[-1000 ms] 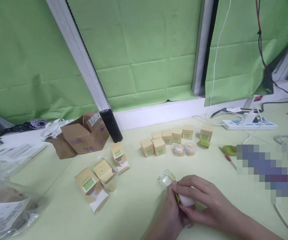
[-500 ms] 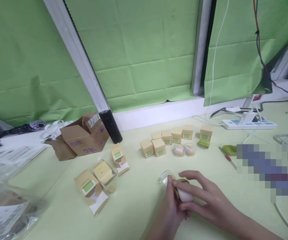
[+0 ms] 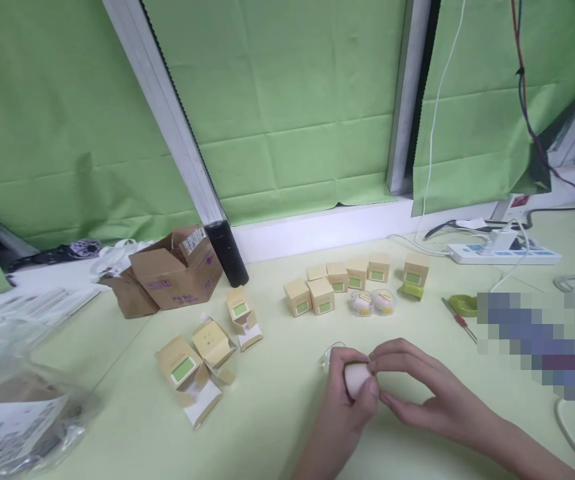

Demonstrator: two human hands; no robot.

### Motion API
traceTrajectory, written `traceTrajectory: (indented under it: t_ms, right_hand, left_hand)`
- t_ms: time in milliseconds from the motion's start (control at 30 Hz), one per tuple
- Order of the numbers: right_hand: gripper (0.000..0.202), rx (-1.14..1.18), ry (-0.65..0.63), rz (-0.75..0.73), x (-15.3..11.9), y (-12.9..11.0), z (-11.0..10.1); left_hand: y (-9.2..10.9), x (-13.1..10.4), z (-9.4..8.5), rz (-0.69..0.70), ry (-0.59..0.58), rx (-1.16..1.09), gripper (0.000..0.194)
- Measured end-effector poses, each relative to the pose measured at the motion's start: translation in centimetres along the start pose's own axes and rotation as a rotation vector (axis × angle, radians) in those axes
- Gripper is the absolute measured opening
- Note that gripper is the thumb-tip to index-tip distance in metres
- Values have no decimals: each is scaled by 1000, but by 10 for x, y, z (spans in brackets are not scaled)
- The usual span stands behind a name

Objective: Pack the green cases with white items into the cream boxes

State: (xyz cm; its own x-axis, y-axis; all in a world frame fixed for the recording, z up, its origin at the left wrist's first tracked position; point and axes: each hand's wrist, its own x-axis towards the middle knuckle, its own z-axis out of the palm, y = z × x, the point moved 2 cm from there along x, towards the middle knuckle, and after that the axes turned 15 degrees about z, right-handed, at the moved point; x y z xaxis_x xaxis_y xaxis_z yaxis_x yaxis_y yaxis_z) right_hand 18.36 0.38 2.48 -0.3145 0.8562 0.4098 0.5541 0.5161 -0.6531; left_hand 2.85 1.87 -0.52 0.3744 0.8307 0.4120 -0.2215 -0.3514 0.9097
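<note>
My left hand (image 3: 341,403) is closed around a rounded whitish piece with a green rim (image 3: 357,380), its thumb lying over the lower right of it. From the right, my right hand (image 3: 424,383) pinches the edge of the same piece between thumb and fingertips. Just behind my left hand lies a clear plastic case (image 3: 326,357), mostly hidden by the fingers. Farther back, two clear cases with pinkish contents and yellow labels (image 3: 373,303) sit side by side.
Several small tan boxes (image 3: 322,296) stand behind. Opened tan boxes (image 3: 180,363) lie left, near a brown carton (image 3: 177,273) and black cylinder (image 3: 227,253). At right are a red-handled screwdriver (image 3: 460,321), a green tray (image 3: 463,305) and a power strip (image 3: 507,253).
The whitish piece has turned upward in my left hand, whose thumb now lies across it. My right hand has shifted from over the piece to its right edge. The view has shifted slightly.
</note>
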Motion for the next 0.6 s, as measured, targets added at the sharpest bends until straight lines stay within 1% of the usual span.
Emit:
traceTrajectory:
  t_ms: [133, 267, 433, 500, 600]
  right_hand:
    - [26, -45, 54, -31, 1, 0, 2]
    - [25, -171, 130, -62, -3, 0, 6]
    - [20, -326, 243, -147, -7, -3, 11]
    - [18, -338, 272, -156, -7, -4, 12]
    - [21, -312, 281, -141, -6, -4, 13]
  left_hand:
    - [0, -2, 5, -18, -47, -58, 24]
    - [-1, -2, 12, -25, -78, -118, 30]
    - [-3, -3, 19, -57, -50, -191, 33]
    - [-4, -4, 19, -60, -34, -166, 34]
    - [-7, -4, 16, -50, -25, -123, 32]
